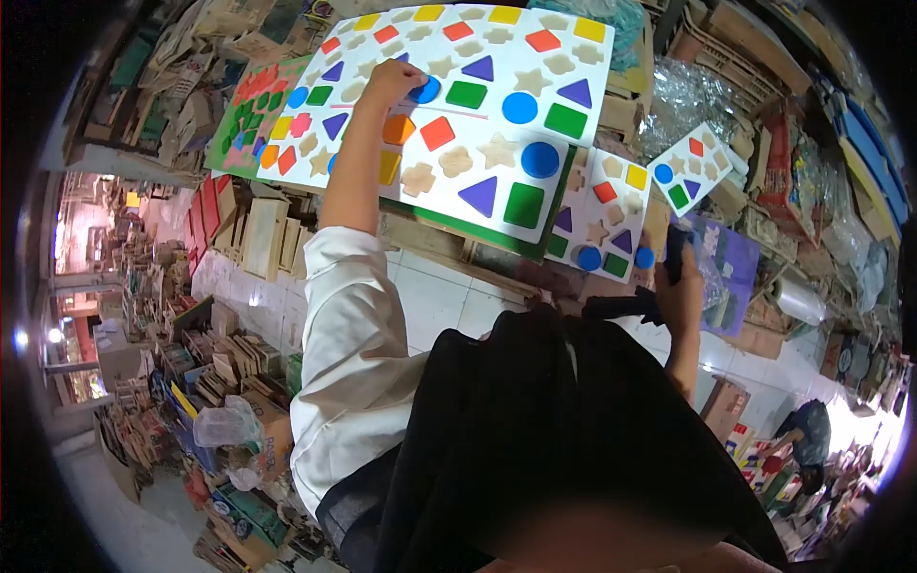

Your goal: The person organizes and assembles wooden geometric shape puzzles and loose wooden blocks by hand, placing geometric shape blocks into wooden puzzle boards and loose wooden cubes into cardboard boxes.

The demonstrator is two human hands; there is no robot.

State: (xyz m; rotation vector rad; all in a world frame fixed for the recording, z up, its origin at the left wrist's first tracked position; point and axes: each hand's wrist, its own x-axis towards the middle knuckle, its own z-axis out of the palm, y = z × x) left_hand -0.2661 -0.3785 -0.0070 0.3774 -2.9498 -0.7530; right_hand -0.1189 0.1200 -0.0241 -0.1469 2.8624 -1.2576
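My left hand (390, 84) reaches over a large white shape board (382, 100), its fingers closed at the edge of a blue disc (426, 91). Round it are a green rectangle (465, 93), a purple triangle (479, 68) and an orange piece (398, 130). Other recesses, such as a star (498, 150), show bare wood. On the right, my right hand (680, 294) is wrapped round a black object (675, 253) whose kind I cannot make out. A smaller white board (626, 205) and a blue disc (645, 258) are close to it.
Another small shape board (690, 170) lies at the right beside clear plastic wrap (680, 107). A green board (250, 119) with red and green pieces is at the far left. Wooden stock (265, 239) stands below the boards. A person (807, 444) bends at the lower right.
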